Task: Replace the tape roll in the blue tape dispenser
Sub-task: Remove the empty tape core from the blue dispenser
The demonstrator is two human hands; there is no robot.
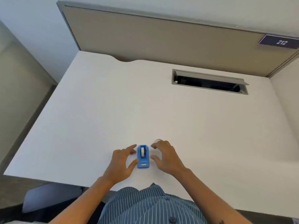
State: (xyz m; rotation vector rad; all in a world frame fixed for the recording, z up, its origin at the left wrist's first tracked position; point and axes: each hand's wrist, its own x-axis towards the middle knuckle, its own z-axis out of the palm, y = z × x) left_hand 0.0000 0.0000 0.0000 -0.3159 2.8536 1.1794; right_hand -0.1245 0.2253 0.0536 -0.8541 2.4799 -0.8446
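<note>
A small blue tape dispenser [143, 156] stands on the white desk [113, 110] near its front edge, cutter end toward me. A white tape roll [142, 151] sits in its cradle. My left hand [121, 162] touches the dispenser's left side, with the forefinger at the back and the thumb near the cutter. My right hand [165, 156] hovers just to the right of it, fingers spread and holding nothing. A clear tape roll [157, 140] lies on the desk behind my right fingers, mostly hidden by them.
A grey cable tray opening [208, 81] with its lid raised is set into the desk at the back right. A beige partition [161, 41] with a "212" label [280, 42] lines the far edge. A dark chair [51, 198] shows under the front left edge.
</note>
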